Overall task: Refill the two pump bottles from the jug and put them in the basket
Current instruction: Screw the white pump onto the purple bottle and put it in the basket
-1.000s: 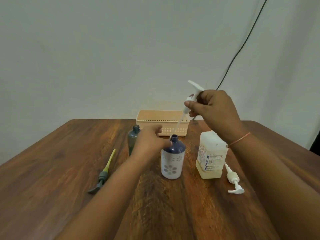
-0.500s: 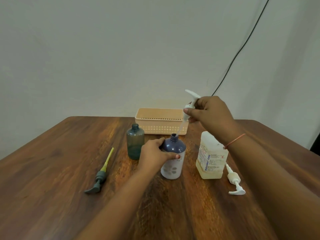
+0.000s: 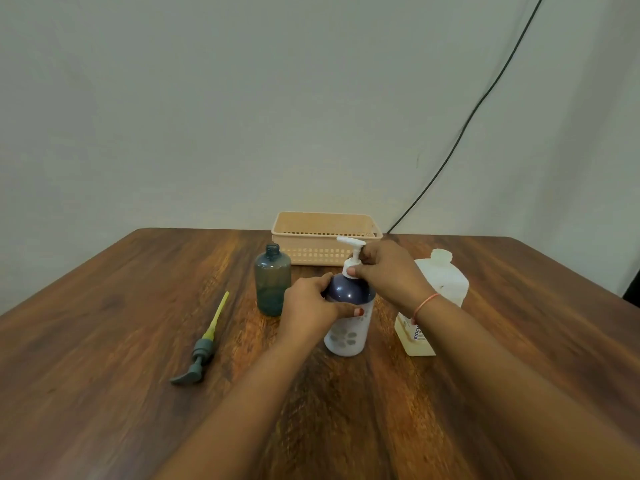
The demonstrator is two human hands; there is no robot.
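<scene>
A purple-and-white pump bottle (image 3: 349, 323) stands upright at the table's middle. My left hand (image 3: 308, 310) grips its shoulder. My right hand (image 3: 388, 271) pinches the collar of the white pump head (image 3: 351, 252), which sits in the bottle's neck. To the left stands a teal bottle (image 3: 272, 280), uncapped. Its grey-green pump with a yellow tube (image 3: 204, 344) lies flat on the table further left. The translucent jug (image 3: 436, 296), cap off, stands right of the purple bottle, partly behind my right wrist. The peach basket (image 3: 325, 237) sits at the table's back edge and looks empty.
The wooden table (image 3: 104, 341) ends at a pale wall. A black cable (image 3: 460, 133) runs down the wall to the right of the basket. The white pump seen earlier beside the jug is hidden by my right forearm.
My right hand has lowered the white pump, sliding its tube into the purple bottle until the head sits on the neck. My left hand has closed around the bottle's shoulder.
</scene>
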